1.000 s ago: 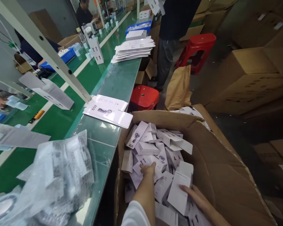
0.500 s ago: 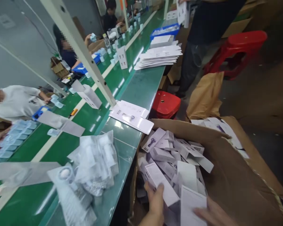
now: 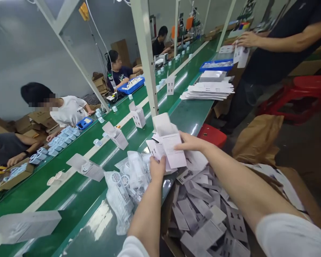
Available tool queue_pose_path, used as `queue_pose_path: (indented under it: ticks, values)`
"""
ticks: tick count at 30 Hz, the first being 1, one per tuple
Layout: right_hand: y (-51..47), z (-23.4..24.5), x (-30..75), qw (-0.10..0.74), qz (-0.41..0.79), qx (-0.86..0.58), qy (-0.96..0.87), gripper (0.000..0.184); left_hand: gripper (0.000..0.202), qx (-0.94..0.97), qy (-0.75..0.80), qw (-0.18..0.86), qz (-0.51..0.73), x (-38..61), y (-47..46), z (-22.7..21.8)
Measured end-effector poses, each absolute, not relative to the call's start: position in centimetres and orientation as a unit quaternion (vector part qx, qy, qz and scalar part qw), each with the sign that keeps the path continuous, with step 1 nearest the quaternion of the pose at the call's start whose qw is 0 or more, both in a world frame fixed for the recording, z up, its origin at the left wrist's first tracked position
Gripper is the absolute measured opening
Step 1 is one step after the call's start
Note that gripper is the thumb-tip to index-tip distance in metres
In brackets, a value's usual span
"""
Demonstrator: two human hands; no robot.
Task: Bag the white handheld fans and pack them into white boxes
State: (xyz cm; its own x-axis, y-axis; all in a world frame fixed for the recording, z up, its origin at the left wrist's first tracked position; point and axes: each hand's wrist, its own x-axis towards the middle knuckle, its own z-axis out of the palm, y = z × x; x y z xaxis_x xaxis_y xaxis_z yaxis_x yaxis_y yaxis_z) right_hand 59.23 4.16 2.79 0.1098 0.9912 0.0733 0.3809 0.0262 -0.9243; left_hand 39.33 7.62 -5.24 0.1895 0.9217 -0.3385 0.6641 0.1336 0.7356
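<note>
Carton [image 3: 173, 151] between left hand [image 3: 157, 168], right hand [image 3: 189, 143]

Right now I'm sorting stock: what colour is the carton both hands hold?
The carton is white with faint print, clearest in the head view.

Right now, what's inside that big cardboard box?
Small white cartons, loosely heaped. The right arm covers some; the heap hides the cardboard box's bottom. Outside, the left hand and right hand hold another carton.
</note>
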Motion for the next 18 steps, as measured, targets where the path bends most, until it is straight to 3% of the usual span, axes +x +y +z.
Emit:
queue_pose_path:
  ticks: [6,10,15,18]
  values:
    - [11.7,-0.7,56.7,0.441,0.488,-0.540,-0.525,0.049,0.056,0.586,0.702,0.344,0.213,37.9,5.0,-6.2]
    - [12.4,-1.6,58.4,0.489,0.523,-0.524,-0.461,0.042,0.047,0.585,0.697,0.353,0.218,39.3,5.0,-6.8]
    - [10.8,-1.5,59.6,0.551,0.525,-0.496,-0.418,0.042,0.042,0.604,0.675,0.358,0.227,40.7,4.6,-7.6]
    - [8.7,-1.2,59.4,0.579,0.528,-0.472,-0.404,0.048,0.034,0.660,0.608,0.306,0.318,38.0,3.5,-6.7]
